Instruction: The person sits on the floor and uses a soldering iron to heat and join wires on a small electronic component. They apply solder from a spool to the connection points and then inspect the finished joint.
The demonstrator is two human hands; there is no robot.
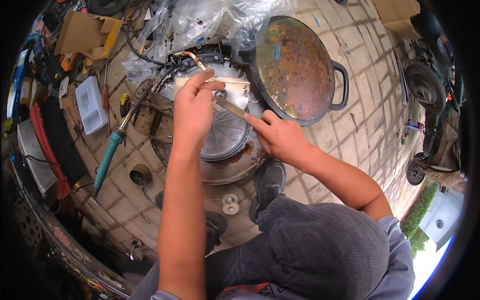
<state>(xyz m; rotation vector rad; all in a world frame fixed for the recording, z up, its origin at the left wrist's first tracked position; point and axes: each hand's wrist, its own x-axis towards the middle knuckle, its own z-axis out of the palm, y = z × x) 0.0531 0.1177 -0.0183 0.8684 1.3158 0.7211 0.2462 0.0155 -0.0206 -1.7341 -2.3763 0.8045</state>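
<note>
My left hand (194, 107) is closed in a pinch around a small metal piece (220, 93), mostly hidden by the fingers. My right hand (281, 136) grips a narrow flat strip like a file (231, 108), its far end reaching the small piece. Under both hands lies a light wooden board (241, 86) with white fluffy material (236, 100) on it. Below that is a round ribbed metal housing (222, 137) on a rusty round base (235, 172). A bent copper-coloured tube (194, 59) rises behind my left fingers.
A teal-handled soldering iron (109, 159) rests in a coiled holder at left, near a clear plastic box (91, 105) and small tin (140, 174). A solder spool (230, 204) lies by my feet. Right of the housing sits a rusty pan with a handle (300, 70); plastic sheeting (200, 22) lies behind.
</note>
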